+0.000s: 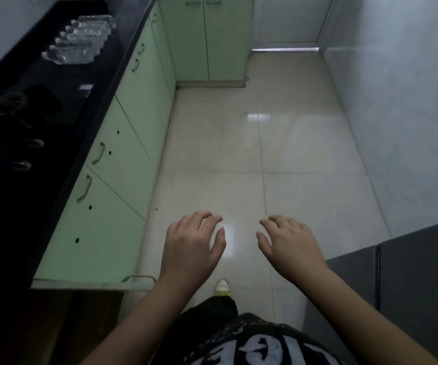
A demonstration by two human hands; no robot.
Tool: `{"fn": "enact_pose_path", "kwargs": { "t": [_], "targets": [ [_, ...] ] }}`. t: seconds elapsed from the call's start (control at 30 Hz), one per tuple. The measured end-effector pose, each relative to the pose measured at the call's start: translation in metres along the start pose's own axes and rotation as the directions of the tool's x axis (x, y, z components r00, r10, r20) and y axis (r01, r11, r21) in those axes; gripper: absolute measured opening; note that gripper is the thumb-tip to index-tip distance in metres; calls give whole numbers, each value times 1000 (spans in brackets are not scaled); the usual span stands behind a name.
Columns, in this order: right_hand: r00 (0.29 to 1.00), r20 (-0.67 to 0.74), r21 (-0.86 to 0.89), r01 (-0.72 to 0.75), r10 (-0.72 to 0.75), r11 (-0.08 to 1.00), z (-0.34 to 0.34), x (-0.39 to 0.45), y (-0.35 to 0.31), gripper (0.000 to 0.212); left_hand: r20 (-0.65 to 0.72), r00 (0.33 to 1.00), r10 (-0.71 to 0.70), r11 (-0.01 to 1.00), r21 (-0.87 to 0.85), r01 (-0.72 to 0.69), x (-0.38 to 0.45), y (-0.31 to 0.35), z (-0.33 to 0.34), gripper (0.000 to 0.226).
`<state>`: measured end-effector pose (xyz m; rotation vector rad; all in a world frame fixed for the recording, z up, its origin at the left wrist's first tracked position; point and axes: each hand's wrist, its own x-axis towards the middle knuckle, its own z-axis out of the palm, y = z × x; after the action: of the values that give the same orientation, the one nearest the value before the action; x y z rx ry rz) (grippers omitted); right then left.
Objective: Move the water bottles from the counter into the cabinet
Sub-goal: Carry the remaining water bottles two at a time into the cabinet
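Several clear water bottles [79,39] lie in a row on the black counter [62,75] at the far upper left. Below the counter runs a line of pale green cabinet doors [123,143], all closed except one near me, whose door [94,284] swings out towards the floor space. My left hand [192,246] and my right hand [289,242] hover side by side over the floor in front of me. Both have loosely spread fingers and hold nothing. The bottles are far ahead of both hands.
A gas stove [15,109] with knobs sits on the near part of the counter. More green cabinets [207,38] stand at the far end of the narrow room. A grey appliance [410,280] stands at the right. My shoe [223,287] is on the tiled floor [252,167].
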<state>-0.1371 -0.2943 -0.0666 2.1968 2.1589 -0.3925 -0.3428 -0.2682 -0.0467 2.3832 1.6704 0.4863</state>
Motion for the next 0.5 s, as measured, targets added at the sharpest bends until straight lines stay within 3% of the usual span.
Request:
{"fn": "enact_pose_path", "kwargs": {
  "t": [0.13,0.4,0.5],
  "targets": [
    [997,-18,-7,-74,74,997,-27,45,19,46,105,994,34,999,-10,-33,58,-2,10,36],
    [981,-6,-61,-195,195,979,-47,133,67,46,152,935,320,947,-69,-313,200,23,30,38],
    [973,-54,-14,-226,225,974,-55,169,94,41,266,899,346,938,-78,-338,256,24,54,38]
  ]
}}
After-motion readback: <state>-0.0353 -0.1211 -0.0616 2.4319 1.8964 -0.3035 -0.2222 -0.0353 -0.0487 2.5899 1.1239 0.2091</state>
